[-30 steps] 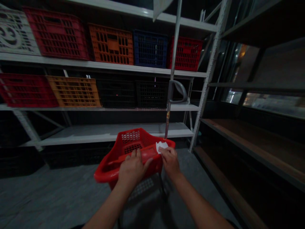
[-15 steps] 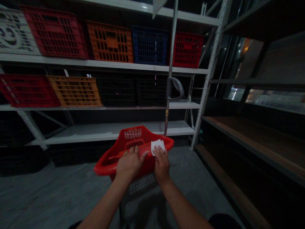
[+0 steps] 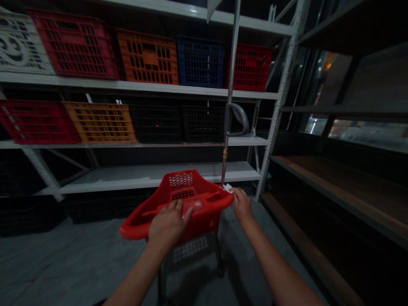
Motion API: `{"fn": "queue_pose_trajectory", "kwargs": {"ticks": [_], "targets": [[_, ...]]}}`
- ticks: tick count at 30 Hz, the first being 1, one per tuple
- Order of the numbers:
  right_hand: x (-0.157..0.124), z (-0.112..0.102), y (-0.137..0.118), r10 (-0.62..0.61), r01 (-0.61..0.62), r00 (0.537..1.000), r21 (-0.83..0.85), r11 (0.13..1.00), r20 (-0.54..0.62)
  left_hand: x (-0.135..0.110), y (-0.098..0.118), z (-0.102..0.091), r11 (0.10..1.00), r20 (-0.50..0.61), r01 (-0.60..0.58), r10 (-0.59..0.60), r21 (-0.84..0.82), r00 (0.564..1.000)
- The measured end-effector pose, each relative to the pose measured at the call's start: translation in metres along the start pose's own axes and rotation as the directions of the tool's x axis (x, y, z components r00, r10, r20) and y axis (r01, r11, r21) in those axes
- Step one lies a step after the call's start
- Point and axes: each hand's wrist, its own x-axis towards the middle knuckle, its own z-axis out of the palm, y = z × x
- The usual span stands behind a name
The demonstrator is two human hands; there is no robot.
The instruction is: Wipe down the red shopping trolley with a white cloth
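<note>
— Head view, what have we got?
— Red plastic basket (image 3: 134,231) right in front, left hand (image 3: 167,225) curled around its handle (image 3: 195,205), and right hand (image 3: 242,206) pinching a white paper scrap (image 3: 227,188) at the far rim!

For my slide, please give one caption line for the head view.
Left hand on a red plastic shopping basket, right hand pinching a white scrap.

The left forearm (image 3: 137,272) and right forearm (image 3: 276,265) are bare and slim, ending in the equally bare left hand (image 3: 167,225) and right hand (image 3: 242,206). At the near left edge, a sliver of dark cloth (image 3: 101,303) shows, perhaps a shirt hem, though the dim view makes it hard to tell.
</note>
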Motion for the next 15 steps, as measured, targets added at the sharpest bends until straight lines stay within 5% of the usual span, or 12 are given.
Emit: {"fn": "queue_pose_trajectory", "kwargs": {"ticks": [8,11,15], "targets": [[-0.013,-0.001,-0.071,-0.108,0.137,0.948,-0.078,0.987,0.299,-0.008,-0.016,0.0,1.0,-0.004,-0.001,0.001,-0.025,1.0],[-0.005,0.01,-0.096,0.025,0.123,0.886,-0.287,0.95,0.463,-0.009,-0.017,-0.001,0.999,0.013,0.0,0.001,-0.05,1.0],[0.005,0.023,-0.114,0.198,0.106,0.826,-0.491,0.865,0.527,-0.008,-0.016,-0.002,0.998,0.016,0.007,-0.006,-0.054,1.0]]}}
